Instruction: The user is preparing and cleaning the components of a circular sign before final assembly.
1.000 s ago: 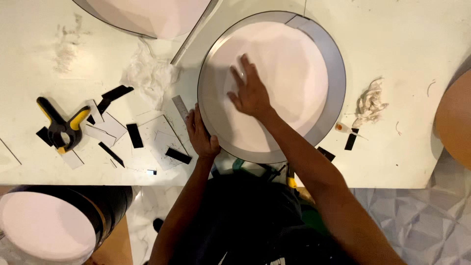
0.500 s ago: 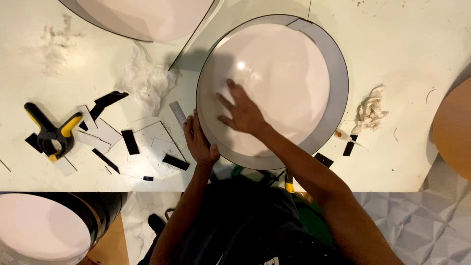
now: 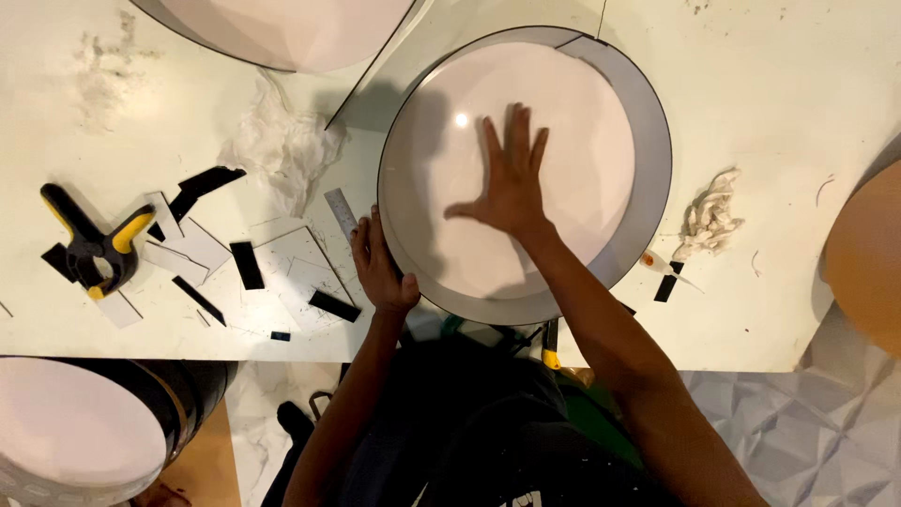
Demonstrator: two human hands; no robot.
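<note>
A large round panel (image 3: 441, 160) with a white face and a grey rim (image 3: 650, 169) lies flat on the white worktable (image 3: 770, 84). My right hand (image 3: 508, 181) rests flat on the white face, fingers spread and pointing away from me. My left hand (image 3: 379, 266) presses against the rim's near left edge, fingers extended along it. Neither hand grips a tool.
A black and yellow spring clamp (image 3: 94, 246), black strips (image 3: 248, 264) and white card scraps lie at the left. Crumpled white wadding (image 3: 282, 145) and a cloth wad (image 3: 709, 218) sit on the table. More round panels are at top left (image 3: 282, 28) and lower left (image 3: 75, 432).
My right hand has slid across the white face and turned, with its fingers now pointing away and spread wider. The left hand stays at the rim.
</note>
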